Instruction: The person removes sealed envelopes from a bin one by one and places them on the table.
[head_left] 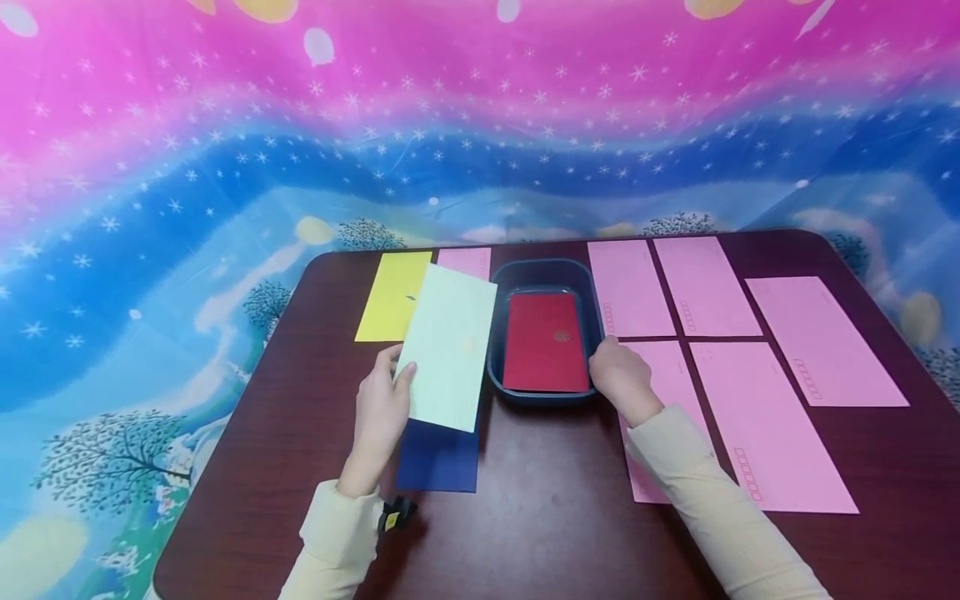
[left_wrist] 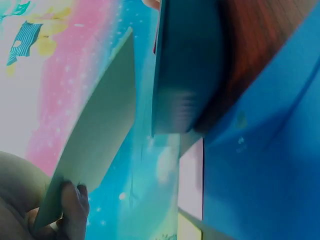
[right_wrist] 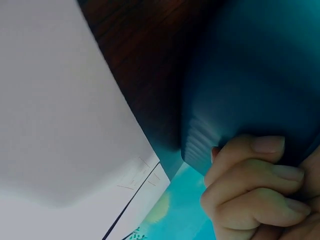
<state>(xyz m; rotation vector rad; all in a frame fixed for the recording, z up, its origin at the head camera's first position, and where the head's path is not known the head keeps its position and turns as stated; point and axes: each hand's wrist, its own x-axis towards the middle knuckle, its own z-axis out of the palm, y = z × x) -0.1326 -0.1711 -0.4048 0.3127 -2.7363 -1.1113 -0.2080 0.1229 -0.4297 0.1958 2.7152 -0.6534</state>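
Observation:
My left hand (head_left: 381, 408) pinches a pale green envelope (head_left: 450, 350) by its left edge, holding it raised over the table left of a dark blue basin (head_left: 542, 272). In the left wrist view the thumb and fingers grip the envelope's (left_wrist: 102, 120) lower end. A red envelope (head_left: 543, 342) with a round gold mark lies in the basin. My right hand (head_left: 622, 377) is at the basin's right rim. The right wrist view shows its fingers (right_wrist: 250, 172) curled against the basin's side (right_wrist: 240, 90). Whether the right thumb hooks over the rim is hidden.
Several pink envelopes (head_left: 772, 425) lie in rows to the basin's right. A yellow envelope (head_left: 390, 292) and a pink one (head_left: 468, 260) are at the back left, partly covered from view. A dark blue envelope (head_left: 438, 458) lies below the green one. Behind the table (head_left: 540, 500) hangs a patterned cloth (head_left: 480, 150).

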